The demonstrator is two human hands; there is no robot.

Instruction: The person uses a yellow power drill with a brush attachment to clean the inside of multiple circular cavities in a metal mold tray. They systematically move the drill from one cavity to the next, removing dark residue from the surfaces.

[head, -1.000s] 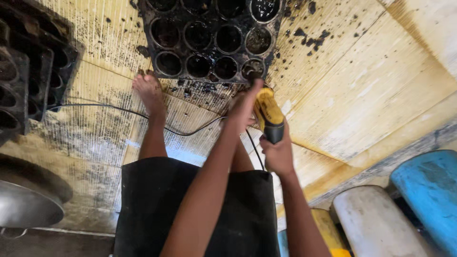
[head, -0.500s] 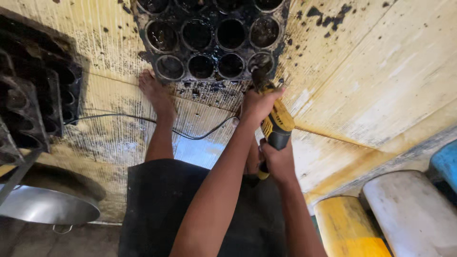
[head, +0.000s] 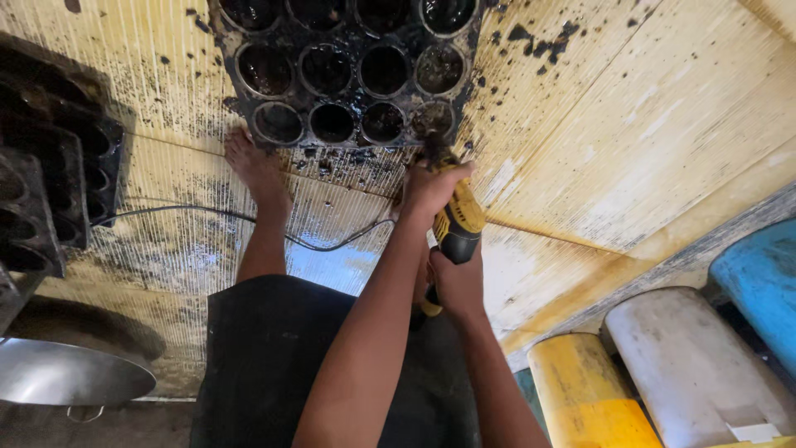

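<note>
Blackened metal muffin tray (head: 348,75) lay on the stained yellow sheet (head: 630,124) before you — your yellow-and-black power tool (head: 456,228) had moved closer, its tip now at the tray's near edge. Left hand (head: 431,187) and right hand (head: 456,282) both gripped the tool.

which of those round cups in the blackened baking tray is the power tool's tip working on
The cup at the tray's near right corner, in the row closest to the person. The yellow power tool, gripped by both hands, has its tip at that cup; the other cups are untouched.
</note>
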